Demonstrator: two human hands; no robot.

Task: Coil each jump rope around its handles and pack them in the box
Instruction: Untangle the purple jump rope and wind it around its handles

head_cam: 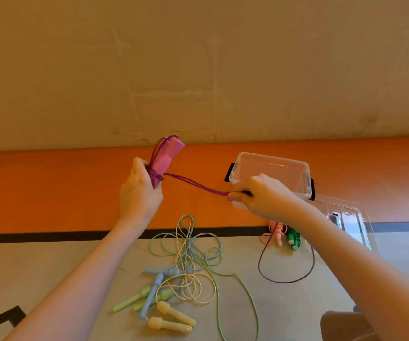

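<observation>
Up near mid-frame, the left hand (140,190) has its fingers curled round the lower end of the pink handles (167,156), forearm rising from the lower left. The handles stand tilted, long axis running from the fist up and to the right, free ends toward the wall. Turns of purple rope (193,184) wrap them just above the fist, and loops run along the handles' left side to the top.

From that wrap, strands of rope stretch down and right to the right hand (260,195), whose thumb and fingers pinch them; its forearm comes in from the lower right. Below that hand the slack hangs in a loop at right of centre, low in the frame.

Behind the right hand sits the clear box (272,168), open, on the orange surface, black latches at its ends. Its lid (346,217) lies to the right of it. Under the right wrist lie a pink rope (276,233) and a green rope (293,238), both bundled, side by side.

Lower centre, three loose ropes lie tangled on the grey floor (51,257): a blue one (153,289), a light green one (131,300) and a cream one (174,318), handles toward the bottom.
</observation>
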